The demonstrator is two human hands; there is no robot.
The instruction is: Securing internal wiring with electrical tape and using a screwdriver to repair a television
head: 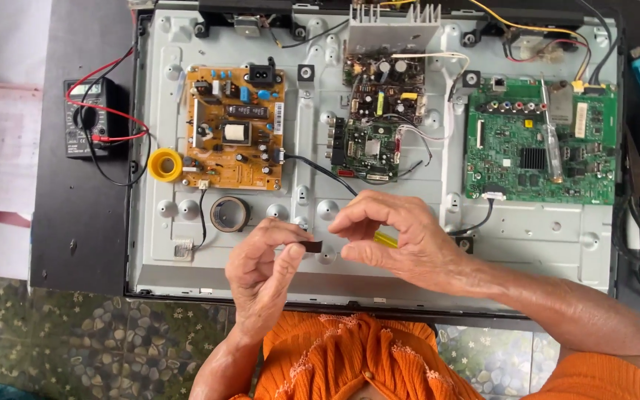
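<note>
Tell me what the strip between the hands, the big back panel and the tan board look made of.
Strip: dark, thin, bending between the fingers, probably adhesive tape.
Panel: pale grey stamped sheet metal, matte, with pressed dimples and ribs.
Tan board: likely paper-based circuit laminate, dull tan; the other boards are glossy green.

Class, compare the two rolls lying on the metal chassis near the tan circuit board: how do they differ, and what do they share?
The yellow roll is bright and thick-walled with a small hole; the dark roll is brownish, thin-walled, with a wide hole. The yellow roll sits at the left edge of the tan board; the dark roll lies below it. Both lie flat on the chassis, untouched by either hand.
</note>
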